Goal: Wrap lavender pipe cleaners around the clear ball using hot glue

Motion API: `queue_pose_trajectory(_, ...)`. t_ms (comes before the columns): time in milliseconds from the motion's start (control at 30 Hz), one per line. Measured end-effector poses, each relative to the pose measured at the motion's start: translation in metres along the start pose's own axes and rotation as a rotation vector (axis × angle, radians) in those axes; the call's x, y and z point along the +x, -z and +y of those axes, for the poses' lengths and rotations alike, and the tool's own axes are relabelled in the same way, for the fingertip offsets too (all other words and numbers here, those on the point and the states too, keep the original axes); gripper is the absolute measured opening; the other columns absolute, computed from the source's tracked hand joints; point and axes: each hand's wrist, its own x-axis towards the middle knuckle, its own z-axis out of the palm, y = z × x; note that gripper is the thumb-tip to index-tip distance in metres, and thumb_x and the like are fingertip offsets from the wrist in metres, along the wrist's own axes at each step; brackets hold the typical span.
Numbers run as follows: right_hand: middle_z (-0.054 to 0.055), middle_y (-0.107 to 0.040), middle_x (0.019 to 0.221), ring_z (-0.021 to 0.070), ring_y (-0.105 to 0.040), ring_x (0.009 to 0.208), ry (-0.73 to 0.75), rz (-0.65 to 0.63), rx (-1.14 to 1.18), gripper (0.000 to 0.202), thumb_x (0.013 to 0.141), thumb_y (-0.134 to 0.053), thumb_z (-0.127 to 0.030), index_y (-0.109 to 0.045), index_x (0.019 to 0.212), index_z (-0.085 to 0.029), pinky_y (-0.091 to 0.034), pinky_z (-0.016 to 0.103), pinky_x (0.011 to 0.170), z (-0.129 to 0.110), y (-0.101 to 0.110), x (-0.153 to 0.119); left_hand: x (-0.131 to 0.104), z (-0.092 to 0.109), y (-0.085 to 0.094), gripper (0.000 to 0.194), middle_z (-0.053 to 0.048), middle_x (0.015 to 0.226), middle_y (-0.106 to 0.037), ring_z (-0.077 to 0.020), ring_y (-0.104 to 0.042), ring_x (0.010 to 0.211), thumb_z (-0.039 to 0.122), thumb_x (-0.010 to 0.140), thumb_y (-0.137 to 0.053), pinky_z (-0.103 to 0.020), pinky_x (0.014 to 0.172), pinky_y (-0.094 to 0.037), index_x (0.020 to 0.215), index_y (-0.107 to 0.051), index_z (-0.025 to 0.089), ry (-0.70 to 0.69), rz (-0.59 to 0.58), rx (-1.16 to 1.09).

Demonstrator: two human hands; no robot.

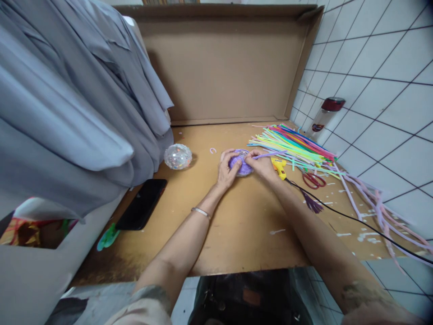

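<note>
My left hand (227, 169) is wrapped around the left side of a rounded piece (244, 169) coiled in purple fuzzy strands. A greyish patch shows at its top. At its right edge, my right hand (261, 162) pinches a purple pipe cleaner (270, 155), whose free end sticks out to the right. My fingers hide part of the coil. Close to my right wrist lies a yellow glue gun (279, 168) with a black cord. To the left sits a clear faceted ball (177, 156), apart from both hands.
Colourful pipe cleaners (297, 146) lie heaped at the back right, near red-handled scissors (314, 180), a purple tassel (311, 202) and a red-lidded bottle (324, 117). A black phone (144, 204) is at left. Grey cloth (67, 99) hangs there; a cardboard panel (219, 67) closes the back.
</note>
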Motion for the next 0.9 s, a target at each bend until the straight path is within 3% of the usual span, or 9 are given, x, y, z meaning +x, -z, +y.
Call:
queue_pose_trajectory(333, -0.004, -0.056, 0.058, 0.0140, -0.052, 0.061, -0.019, 0.022, 0.021, 0.010, 0.065, -0.060, -0.027, -0.052, 0.059, -0.024, -0.043, 0.028, 0.063, -0.002, 0.001, 0.000, -0.004, -0.003, -0.003, 0.072, -0.016, 0.137, -0.056, -0.0339, -0.054, 0.131, 0.058, 0.065, -0.087, -0.051, 0.114, -0.041, 0.120, -0.061, 0.021, -0.059, -0.063, 0.188)
queue_pose_trajectory(567, -0.002, -0.064, 0.063, 0.0148, -0.056, 0.063, -0.014, -0.062, 0.182, 0.015, 0.057, -0.072, -0.032, -0.063, 0.062, -0.022, -0.047, 0.030, 0.066, -0.004, 0.006, 0.002, -0.005, 0.003, -0.009, 0.068, -0.014, 0.136, -0.059, -0.0324, -0.056, 0.130, 0.039, 0.065, -0.088, -0.048, 0.112, -0.045, 0.123, -0.058, 0.023, 0.018, 0.000, 0.142)
queue_pose_trajectory(900, 0.002, -0.068, 0.070, 0.0171, -0.059, 0.070, 0.048, -0.012, 0.300, 0.029, 0.059, -0.072, -0.047, -0.067, 0.069, -0.020, -0.049, 0.033, 0.071, 0.002, 0.012, 0.005, -0.001, -0.003, -0.008, 0.069, -0.014, 0.135, -0.059, -0.0308, -0.057, 0.130, 0.028, 0.061, -0.087, -0.048, 0.114, -0.043, 0.121, -0.054, 0.021, 0.110, 0.033, -0.038)
